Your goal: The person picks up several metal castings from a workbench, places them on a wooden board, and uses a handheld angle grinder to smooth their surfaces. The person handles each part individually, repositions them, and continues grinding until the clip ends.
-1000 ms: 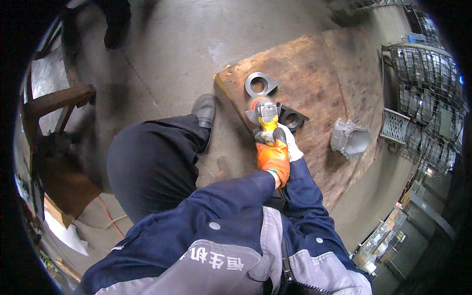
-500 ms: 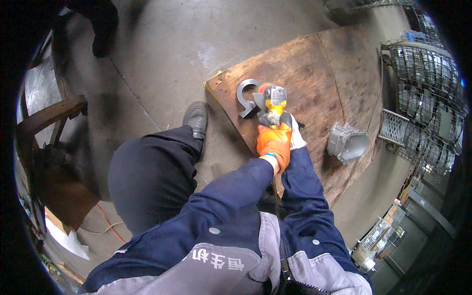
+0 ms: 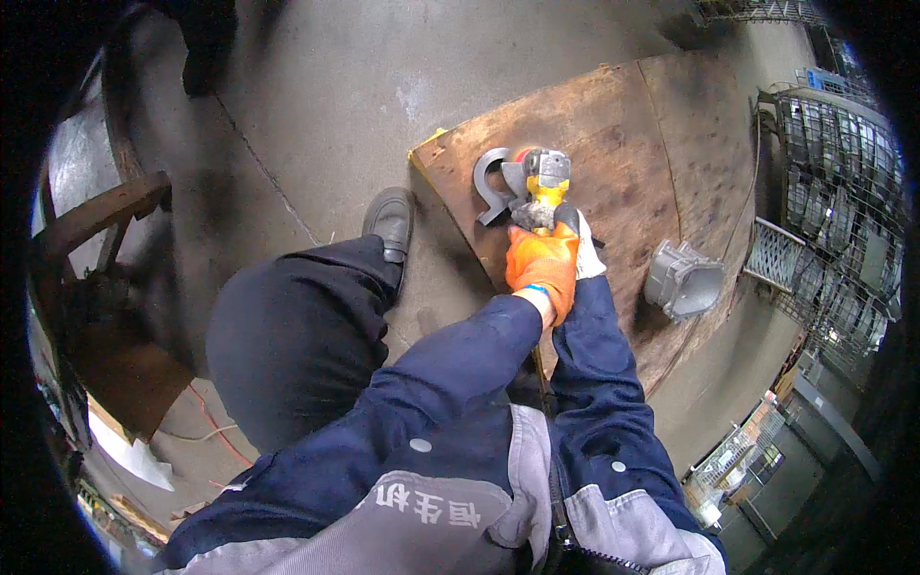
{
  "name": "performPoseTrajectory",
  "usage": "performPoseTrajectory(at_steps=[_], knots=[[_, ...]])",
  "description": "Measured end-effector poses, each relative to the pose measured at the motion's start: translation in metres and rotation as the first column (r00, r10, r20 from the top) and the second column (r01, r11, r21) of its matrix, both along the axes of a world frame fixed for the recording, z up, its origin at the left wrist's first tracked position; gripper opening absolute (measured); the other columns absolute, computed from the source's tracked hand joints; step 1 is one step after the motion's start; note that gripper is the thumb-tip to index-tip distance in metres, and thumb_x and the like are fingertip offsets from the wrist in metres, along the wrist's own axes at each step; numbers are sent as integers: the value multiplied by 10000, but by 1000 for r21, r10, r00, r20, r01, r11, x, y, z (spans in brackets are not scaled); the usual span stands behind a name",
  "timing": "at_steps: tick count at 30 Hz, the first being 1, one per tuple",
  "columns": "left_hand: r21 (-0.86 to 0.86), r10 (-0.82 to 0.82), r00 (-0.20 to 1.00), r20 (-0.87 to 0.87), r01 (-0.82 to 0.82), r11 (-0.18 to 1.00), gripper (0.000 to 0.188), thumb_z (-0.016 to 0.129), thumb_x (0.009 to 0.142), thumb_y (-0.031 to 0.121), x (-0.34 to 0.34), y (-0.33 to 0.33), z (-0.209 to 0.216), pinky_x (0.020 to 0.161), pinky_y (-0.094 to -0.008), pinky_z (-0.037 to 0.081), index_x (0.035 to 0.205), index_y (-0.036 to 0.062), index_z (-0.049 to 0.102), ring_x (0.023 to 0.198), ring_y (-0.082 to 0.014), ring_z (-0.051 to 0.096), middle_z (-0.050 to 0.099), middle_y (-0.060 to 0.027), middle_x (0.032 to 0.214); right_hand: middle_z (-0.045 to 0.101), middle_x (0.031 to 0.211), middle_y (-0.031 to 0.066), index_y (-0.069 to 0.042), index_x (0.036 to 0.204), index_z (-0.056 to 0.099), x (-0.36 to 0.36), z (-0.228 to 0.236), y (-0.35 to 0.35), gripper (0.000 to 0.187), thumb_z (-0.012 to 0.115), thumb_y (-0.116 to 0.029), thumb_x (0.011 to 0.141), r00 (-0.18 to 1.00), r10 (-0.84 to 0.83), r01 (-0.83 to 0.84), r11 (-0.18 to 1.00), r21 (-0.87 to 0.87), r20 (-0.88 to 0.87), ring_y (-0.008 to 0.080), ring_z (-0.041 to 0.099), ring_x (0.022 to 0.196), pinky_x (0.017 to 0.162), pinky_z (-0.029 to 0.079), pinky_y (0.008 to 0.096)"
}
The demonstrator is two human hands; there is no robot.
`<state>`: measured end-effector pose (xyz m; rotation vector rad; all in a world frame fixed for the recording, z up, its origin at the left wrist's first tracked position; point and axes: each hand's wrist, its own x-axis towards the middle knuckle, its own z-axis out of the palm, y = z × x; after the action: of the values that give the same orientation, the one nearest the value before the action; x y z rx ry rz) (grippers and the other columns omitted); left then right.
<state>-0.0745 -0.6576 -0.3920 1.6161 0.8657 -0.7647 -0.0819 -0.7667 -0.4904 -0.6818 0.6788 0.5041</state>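
I see the metal ring [image 3: 486, 180] just ahead and left of the grip, nearer my left hand [image 3: 543, 259], which clasps the grinder [image 3: 548, 174]; its long axis points forward, head beside the ring; my right hand [image 3: 587, 251], partly hidden, grasps it too

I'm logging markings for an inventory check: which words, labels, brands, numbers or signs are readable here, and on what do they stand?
Jacket: a row of white printed characters on the grey chest panel; lettering not copied out here.
Yellow-and-grey power tool: no lettering readable.
Wire baskets: any markings are too small or blurred to read.
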Motion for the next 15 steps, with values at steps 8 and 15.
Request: performPoseTrajectory(at_steps=[8,15], knots=[[-70,273,929,249,-264,962,578,653,888,459,-49,-12,-28,903,-416,493,1228,5,545,1092,-375,626,655,-220,1164,607,838,73,-49,1150,566,-16,33,31,317,514,-291,952,988,153,-152,987,46,-24,181,576,697,622,489,274],[-41,260,938,228,-257,965,538,620,920,475,-111,10,-2,846,-398,499,1185,15,535,1008,-365,643,665,-192,1117,616,791,25,-40,1063,627,-74,58,54,238,687,-82,836,937,347,-307,866,-395,34,123,558,659,595,447,259]])
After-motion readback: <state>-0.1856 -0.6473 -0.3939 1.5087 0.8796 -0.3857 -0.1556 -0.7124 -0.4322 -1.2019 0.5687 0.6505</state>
